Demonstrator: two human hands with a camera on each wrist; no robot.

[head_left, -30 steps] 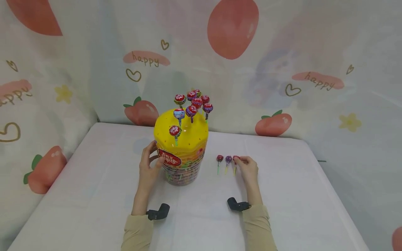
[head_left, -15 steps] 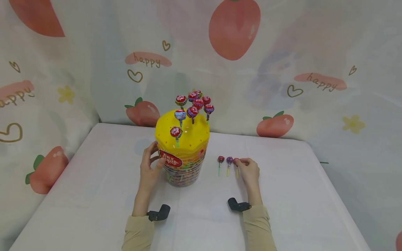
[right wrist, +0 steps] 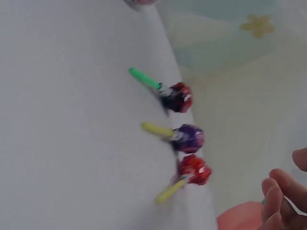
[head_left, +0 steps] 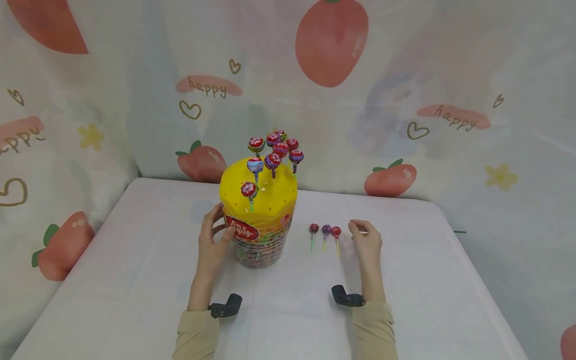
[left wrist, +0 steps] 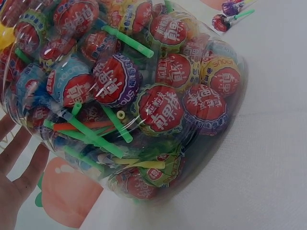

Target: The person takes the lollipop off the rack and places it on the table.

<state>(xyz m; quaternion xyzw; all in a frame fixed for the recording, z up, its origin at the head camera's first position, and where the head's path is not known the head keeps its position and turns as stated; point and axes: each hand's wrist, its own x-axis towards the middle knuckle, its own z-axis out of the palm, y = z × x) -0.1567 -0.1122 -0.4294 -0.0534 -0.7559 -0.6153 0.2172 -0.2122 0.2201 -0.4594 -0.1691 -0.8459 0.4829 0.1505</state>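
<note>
Tub (head_left: pixel 265 232) toward the far edge of the table (head_left: pixel 288 315) is probably heavy and slick-walled, best steadied at the side the left hand (head_left: pixel 212 241) grips, while the right hand (head_left: pixel 369 244), loosely bent and empty, hangs beside three lollipops (head_left: pixel 326 229), likely light and best pinched by their sticks (right wrist: pixel 169 192).
</note>
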